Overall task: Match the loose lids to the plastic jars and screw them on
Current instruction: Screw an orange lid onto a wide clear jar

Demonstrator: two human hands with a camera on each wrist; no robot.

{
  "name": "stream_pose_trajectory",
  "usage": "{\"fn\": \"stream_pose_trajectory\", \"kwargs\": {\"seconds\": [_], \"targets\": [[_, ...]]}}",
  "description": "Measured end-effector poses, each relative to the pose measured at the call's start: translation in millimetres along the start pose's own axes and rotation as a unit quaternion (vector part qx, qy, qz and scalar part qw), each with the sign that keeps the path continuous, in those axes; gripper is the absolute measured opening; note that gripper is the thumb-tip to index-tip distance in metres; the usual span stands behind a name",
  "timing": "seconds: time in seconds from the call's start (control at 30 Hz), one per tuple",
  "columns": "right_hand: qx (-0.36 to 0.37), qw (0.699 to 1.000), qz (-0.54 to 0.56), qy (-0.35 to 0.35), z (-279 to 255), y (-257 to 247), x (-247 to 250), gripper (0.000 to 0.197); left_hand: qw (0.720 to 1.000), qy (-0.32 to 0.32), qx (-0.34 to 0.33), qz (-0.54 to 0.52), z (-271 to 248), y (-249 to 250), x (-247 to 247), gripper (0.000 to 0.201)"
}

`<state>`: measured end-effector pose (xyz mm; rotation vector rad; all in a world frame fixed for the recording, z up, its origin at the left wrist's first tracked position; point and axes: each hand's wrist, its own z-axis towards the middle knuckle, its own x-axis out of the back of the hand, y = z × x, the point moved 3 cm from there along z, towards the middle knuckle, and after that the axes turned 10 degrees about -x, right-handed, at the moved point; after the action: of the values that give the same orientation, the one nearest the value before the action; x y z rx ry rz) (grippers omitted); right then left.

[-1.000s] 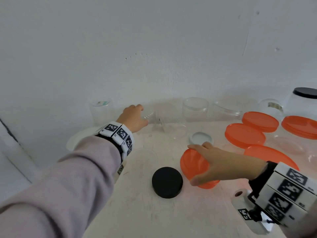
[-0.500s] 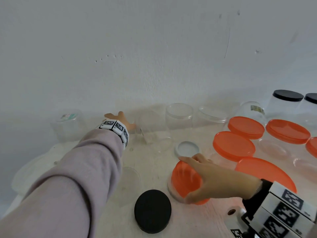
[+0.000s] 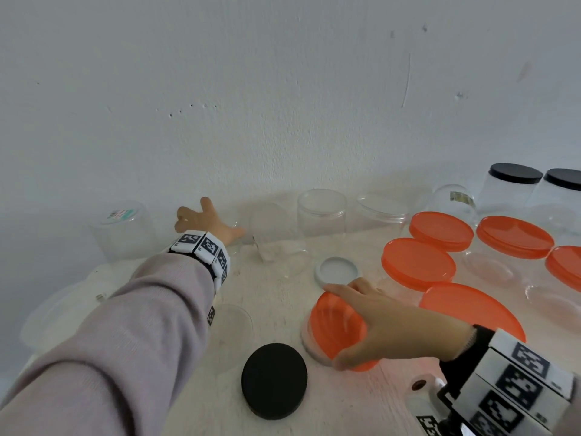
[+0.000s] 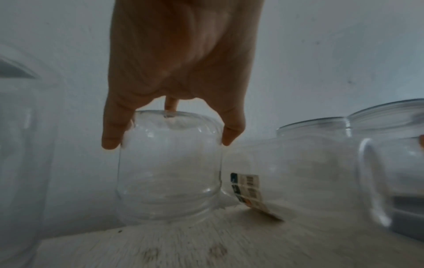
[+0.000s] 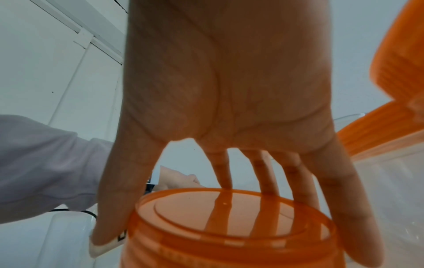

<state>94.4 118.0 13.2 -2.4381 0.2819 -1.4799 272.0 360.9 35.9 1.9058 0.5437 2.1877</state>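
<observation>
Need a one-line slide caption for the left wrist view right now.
Left hand grips the upturned base of a small clear jar standing mouth-down on the table, beside a jar lying on its side.

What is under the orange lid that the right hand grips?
The orange lid in the right hand sits tilted over a clear jar; only the jar's edge shows, the rest is covered.

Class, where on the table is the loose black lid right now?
In the head view the black lid lies flat near the table's front edge, just left of the orange lid under the right hand.
</observation>
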Motion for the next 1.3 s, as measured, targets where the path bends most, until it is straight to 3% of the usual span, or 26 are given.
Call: {"fn": "stream_pose_trajectory", "kwargs": {"seconds": [0.13,0.27,0.43,0.57,0.73,0.83,0.93,1.0,1.17,1.3], "targets": [[0.004,1.0,0.005,0.008,-6.0,-2.0,0.6,0.109,0.999,0.025,-0.026,-0.038,-21.1,5.0,12.7,0.097],[0.006,1.0,0.012,0.015,-12.0,-4.2,1.7,0.11,0.996,-0.009,-0.057,-0.072,-48.4,7.7,27.5,0.109],[-0.002,0.999,0.022,0.037,-22.7,-3.4,4.2,0.113,0.98,-0.075,-0.093,-0.159,-88.6,2.5,33.1,0.098],[-0.008,0.997,0.031,0.065,-30.7,-3.2,8.7,0.112,0.96,-0.096,-0.083,-0.248,-120.0,-6.4,29.7,0.09],[-0.007,0.995,0.057,0.085,-42.1,-2.7,14.2,0.111,0.917,-0.158,-0.062,-0.361,-160.4,-17.5,22.3,0.098],[-0.006,0.993,0.073,0.094,-49.3,1.5,18.9,0.109,0.869,-0.215,-0.015,-0.445,-186.9,-19.9,15.6,0.09],[-0.01,0.99,0.094,0.107,-56.6,9.7,26.7,0.107,0.822,-0.278,0.007,-0.496,-209.9,-18.3,7.5,0.1],[-0.014,0.987,0.114,0.108,-60.9,14.9,31.4,0.105,0.806,-0.303,0.003,-0.508,-222.4,-14.3,2.1,0.102],[-0.012,0.987,0.13,0.088,-72.0,21.1,38.1,0.108,0.81,-0.319,-0.036,-0.491,-241.0,-3.6,-14.7,0.097],[-0.012,0.99,0.119,0.07,-78.0,22.0,39.6,0.114,0.835,-0.323,-0.067,-0.44,-248.8,4.0,-25.5,0.102]]}}
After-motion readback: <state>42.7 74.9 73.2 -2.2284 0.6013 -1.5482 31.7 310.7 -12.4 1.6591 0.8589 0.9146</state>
